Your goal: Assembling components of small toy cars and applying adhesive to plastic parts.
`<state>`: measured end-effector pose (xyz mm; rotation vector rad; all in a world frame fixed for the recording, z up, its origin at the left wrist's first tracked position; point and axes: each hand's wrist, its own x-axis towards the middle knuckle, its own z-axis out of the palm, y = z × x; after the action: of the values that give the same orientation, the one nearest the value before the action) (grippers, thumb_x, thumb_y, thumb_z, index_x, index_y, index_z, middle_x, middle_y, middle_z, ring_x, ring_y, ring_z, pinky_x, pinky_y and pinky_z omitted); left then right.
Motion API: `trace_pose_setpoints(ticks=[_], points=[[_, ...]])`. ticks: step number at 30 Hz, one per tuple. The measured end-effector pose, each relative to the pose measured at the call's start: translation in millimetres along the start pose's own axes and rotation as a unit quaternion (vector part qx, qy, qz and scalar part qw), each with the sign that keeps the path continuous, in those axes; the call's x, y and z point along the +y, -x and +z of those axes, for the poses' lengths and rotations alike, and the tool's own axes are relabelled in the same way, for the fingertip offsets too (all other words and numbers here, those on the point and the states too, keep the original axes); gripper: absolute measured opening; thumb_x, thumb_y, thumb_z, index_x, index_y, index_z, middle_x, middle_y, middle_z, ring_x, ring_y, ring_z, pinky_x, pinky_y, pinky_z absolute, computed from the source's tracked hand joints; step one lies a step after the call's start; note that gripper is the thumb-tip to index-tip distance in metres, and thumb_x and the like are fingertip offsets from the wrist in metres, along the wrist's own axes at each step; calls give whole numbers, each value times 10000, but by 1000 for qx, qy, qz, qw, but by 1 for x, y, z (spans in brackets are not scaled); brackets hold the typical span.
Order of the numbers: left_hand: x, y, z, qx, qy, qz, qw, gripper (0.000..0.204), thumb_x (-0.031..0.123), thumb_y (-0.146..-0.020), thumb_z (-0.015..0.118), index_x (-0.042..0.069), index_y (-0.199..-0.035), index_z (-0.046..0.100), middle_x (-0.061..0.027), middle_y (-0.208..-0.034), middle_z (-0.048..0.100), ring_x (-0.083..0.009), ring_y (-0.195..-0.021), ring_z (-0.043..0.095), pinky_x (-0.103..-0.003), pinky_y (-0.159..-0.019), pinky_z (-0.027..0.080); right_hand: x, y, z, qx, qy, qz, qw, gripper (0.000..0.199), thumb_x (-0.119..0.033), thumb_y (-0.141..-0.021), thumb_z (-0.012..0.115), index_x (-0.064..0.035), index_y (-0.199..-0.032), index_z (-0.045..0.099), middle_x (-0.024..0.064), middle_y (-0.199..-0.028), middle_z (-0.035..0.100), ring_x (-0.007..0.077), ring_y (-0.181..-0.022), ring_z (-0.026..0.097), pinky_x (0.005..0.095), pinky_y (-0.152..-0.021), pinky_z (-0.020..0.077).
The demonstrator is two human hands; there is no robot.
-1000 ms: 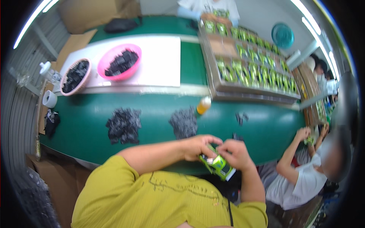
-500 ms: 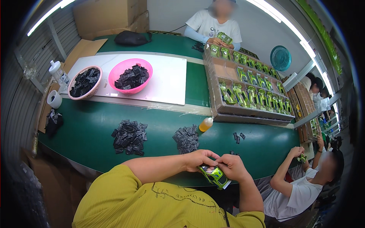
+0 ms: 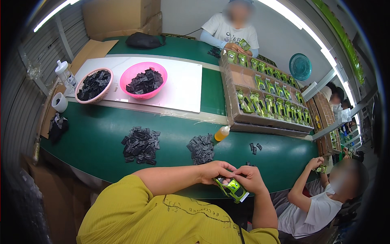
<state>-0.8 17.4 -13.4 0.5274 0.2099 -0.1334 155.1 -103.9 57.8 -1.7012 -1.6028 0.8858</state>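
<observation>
Since a moment ago your view has tipped upward, so the far end of the table and the seated person there show more fully, while your hands have stayed at the near table edge with the green toy car (image 3: pixel 231 188) between them. Your left hand (image 3: pixel 216 171) closes over the car's front end from above, fingers curled on it, and your right hand (image 3: pixel 250 179) pinches its top and far side, so both hands grip the car just over the table's rim. Just beyond your left hand lies a small heap of black parts (image 3: pixel 201 148), and further to that side a larger heap (image 3: pixel 140 144). Past the small heap stands an orange bottle (image 3: pixel 222 133), touching the edge of a long cardboard tray (image 3: pixel 243 118) filled with green cars. Well beyond, on a white sheet (image 3: pixel 183 87), sit a pink bowl (image 3: pixel 143 81) and a basket (image 3: pixel 94 86) of black parts. Beside your right hand a neighbour's hand (image 3: pixel 315 163) rests at the green table (image 3: pixel 89 140)
</observation>
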Motion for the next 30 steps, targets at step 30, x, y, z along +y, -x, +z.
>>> trace_pose_setpoints(ticks=[30], points=[[12,7,17,60,-79,24,995,615,15,-783,683,-46,-1318,386,-87,-811,582,-142,-712,603,-267,-685,499,23,19,8,124,-75,-8,989,53,-6,-771,677,5,-819,657,49,-773,644,103,-702,603,231,-638,471]])
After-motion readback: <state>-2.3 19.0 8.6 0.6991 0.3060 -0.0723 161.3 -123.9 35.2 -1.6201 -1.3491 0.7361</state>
